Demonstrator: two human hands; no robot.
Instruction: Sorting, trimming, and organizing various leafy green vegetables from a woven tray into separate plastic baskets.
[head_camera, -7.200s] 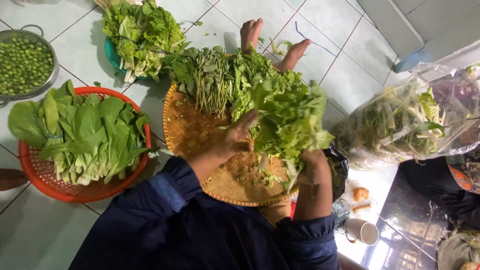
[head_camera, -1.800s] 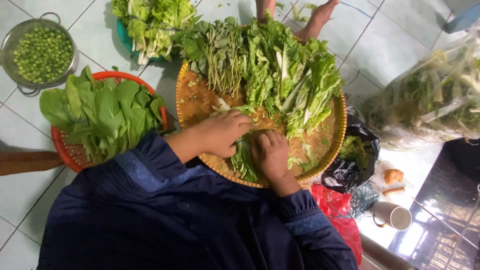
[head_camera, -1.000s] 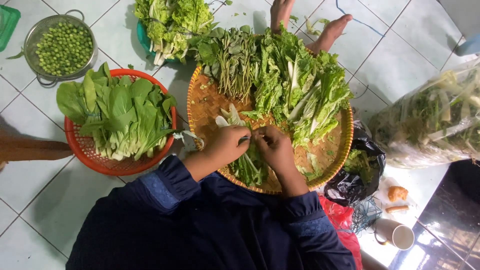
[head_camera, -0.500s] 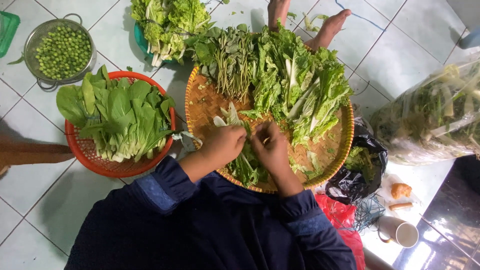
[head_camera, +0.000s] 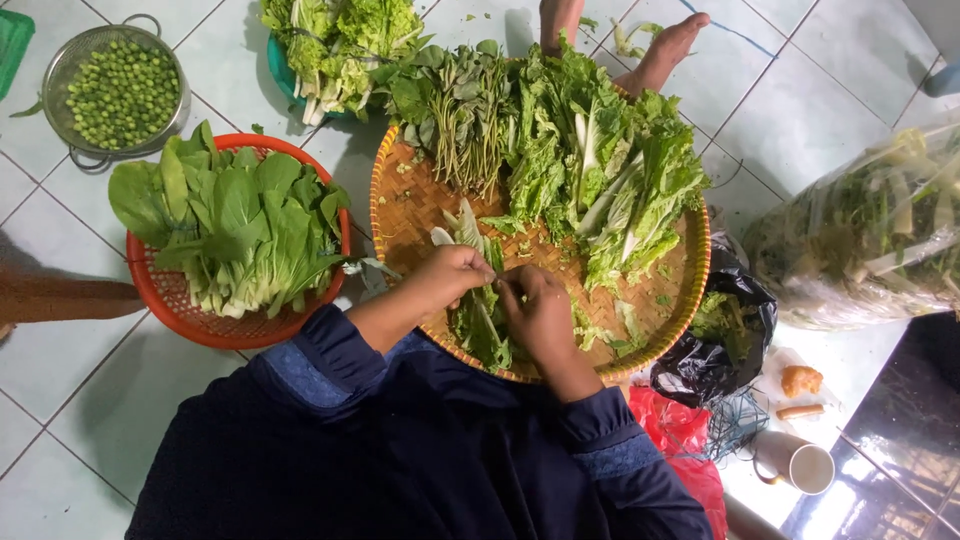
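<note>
Both hands meet over the near side of a round woven bamboo tray (head_camera: 420, 205). My left hand (head_camera: 452, 277) and my right hand (head_camera: 538, 313) pinch the same bunch of leafy greens (head_camera: 480, 325) with pale stalks, lying on the tray between them. Farther back on the tray lie a pile of thin-stemmed dark greens (head_camera: 462, 115) and a large heap of light green leafy vegetables (head_camera: 610, 170). My dark blue sleeves fill the bottom of the view.
A red plastic basket (head_camera: 170, 305) of broad green leaves sits left of the tray. A metal colander of green peas (head_camera: 118, 92) stands at the far left. A teal bowl of lettuce (head_camera: 330, 40), a clear bag of vegetables (head_camera: 870, 235), a black bag (head_camera: 715, 350), a cup (head_camera: 795, 462) and two bare feet (head_camera: 670, 45) surround it.
Earlier my hands held up a large leafy bunch; now both have come down to a small bunch at the tray's near side and work it between the fingers.
</note>
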